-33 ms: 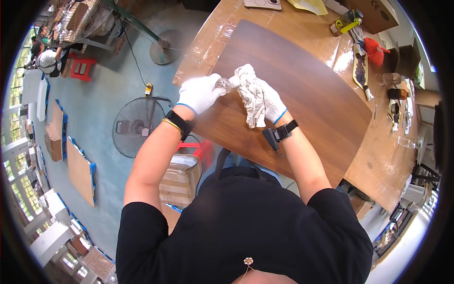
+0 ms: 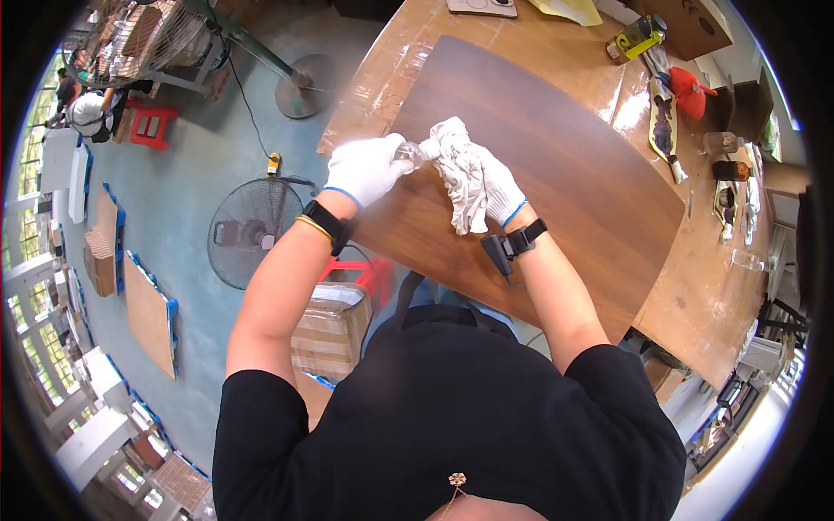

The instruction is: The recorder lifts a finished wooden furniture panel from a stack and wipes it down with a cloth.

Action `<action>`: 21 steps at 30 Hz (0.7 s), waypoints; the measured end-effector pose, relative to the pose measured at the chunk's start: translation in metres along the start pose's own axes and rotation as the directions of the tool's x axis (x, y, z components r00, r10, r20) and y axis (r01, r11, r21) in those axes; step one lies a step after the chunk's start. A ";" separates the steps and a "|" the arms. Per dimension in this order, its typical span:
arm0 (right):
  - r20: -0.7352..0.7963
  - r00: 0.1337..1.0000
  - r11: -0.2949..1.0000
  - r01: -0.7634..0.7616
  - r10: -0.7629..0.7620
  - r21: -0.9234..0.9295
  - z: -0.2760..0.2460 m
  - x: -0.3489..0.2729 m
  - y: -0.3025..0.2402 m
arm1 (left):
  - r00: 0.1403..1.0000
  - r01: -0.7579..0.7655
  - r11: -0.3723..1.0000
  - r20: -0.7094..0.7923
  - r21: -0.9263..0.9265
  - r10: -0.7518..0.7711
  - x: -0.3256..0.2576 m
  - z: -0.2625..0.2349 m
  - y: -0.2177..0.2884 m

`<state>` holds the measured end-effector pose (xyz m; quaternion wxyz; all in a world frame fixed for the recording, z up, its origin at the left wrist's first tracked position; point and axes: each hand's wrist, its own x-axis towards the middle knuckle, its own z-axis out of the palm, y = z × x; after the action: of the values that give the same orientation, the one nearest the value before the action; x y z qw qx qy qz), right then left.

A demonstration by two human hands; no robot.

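Fingers [image 2: 393, 161] of the gloved left hand [image 2: 365, 167] are curled around a small clear bottle [image 2: 415, 154], its tip pointing right into a crumpled white cloth [image 2: 459, 169]. Right hand [image 2: 495, 187], also gloved, has its fingers closed on the cloth, which hangs bunched over the palm. Both hands meet at frame centre, above the near edge of a dark brown panel [image 2: 573, 165] lying on the table [image 2: 721, 286]. Forearms rise from the lower edge, wrists banded. A floor fan [image 2: 252, 227] stands at left.

White gloves, blue cuffs, on left hand [image 2: 365, 167] and right hand [image 2: 497, 193]; black wristbands; black short-sleeved shirt
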<state>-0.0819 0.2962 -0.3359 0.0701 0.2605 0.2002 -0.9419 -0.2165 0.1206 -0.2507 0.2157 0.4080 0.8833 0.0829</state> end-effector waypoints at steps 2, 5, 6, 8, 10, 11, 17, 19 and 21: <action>0.009 0.998 0.993 -0.058 0.058 0.107 -0.003 0.002 0.001 | 1.000 -0.017 0.998 0.013 0.066 0.016 0.002 -0.006 0.003; -0.018 0.998 0.990 -0.051 0.054 0.128 -0.006 0.003 0.002 | 0.998 -0.061 0.991 -0.020 0.119 0.063 0.004 -0.014 0.007; -0.016 0.999 0.990 -0.049 0.051 0.129 -0.006 0.003 0.002 | 0.998 -0.065 0.990 -0.012 0.129 0.067 0.004 -0.016 0.008; 0.067 0.994 0.969 -0.100 0.087 0.228 -0.006 0.002 0.000 | 0.997 -0.077 0.987 -0.006 0.140 0.079 0.006 -0.016 0.011; 0.101 0.993 0.976 -0.086 0.066 0.201 -0.009 0.002 0.002 | 0.998 -0.054 0.990 0.024 0.129 0.051 0.008 -0.012 0.013; 0.136 0.989 0.982 -0.078 0.054 0.175 -0.011 0.002 0.002 | 0.998 -0.069 0.990 0.019 0.125 0.067 0.010 -0.009 0.012; 0.105 0.978 0.844 0.100 -0.182 0.527 -0.022 0.014 -0.022 | 0.961 -0.021 0.789 -0.230 -0.615 -0.154 0.008 0.042 -0.019; -0.138 0.944 0.933 0.321 -0.300 0.164 -0.041 0.016 -0.052 | 0.949 -0.059 0.667 -0.248 -0.743 -0.193 0.003 0.063 -0.030; -0.358 0.659 0.692 0.354 -0.662 -0.630 -0.069 0.018 -0.084 | 0.880 -0.241 0.400 -0.373 -0.884 -0.294 -0.006 0.090 -0.050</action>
<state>-0.0851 0.4006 -0.3707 -0.2033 0.4263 0.5188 -0.7125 -0.2066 0.0805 -0.3451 0.1816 0.1735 0.7208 0.6460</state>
